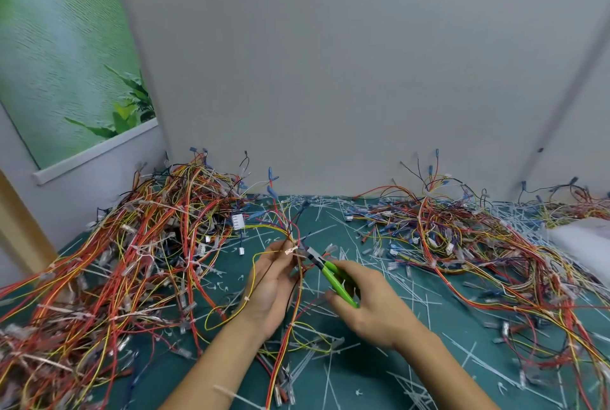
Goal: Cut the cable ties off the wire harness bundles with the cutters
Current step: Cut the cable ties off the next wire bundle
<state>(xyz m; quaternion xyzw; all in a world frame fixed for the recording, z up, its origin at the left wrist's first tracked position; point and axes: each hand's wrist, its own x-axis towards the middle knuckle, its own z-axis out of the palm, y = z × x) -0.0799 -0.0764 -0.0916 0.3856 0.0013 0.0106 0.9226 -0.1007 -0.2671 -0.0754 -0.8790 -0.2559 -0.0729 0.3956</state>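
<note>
My left hand point(269, 287) holds a thin wire harness bundle point(294, 297) of red, orange and yellow wires upright, pinching it near a pale cable tie point(290, 251) at the fingertips. My right hand point(366, 304) grips green-handled cutters point(336, 281). Their dark jaws point(308, 252) point up-left and touch the bundle right beside the tie. The wires fan out above the tie and trail down past my left wrist to the mat.
A large heap of tied harnesses point(132, 261) fills the left of the green cutting mat point(379, 376). Another heap point(478, 244) lies at the right, with a white object point(584, 238) at its far edge. Cut tie pieces litter the mat. A grey wall stands behind.
</note>
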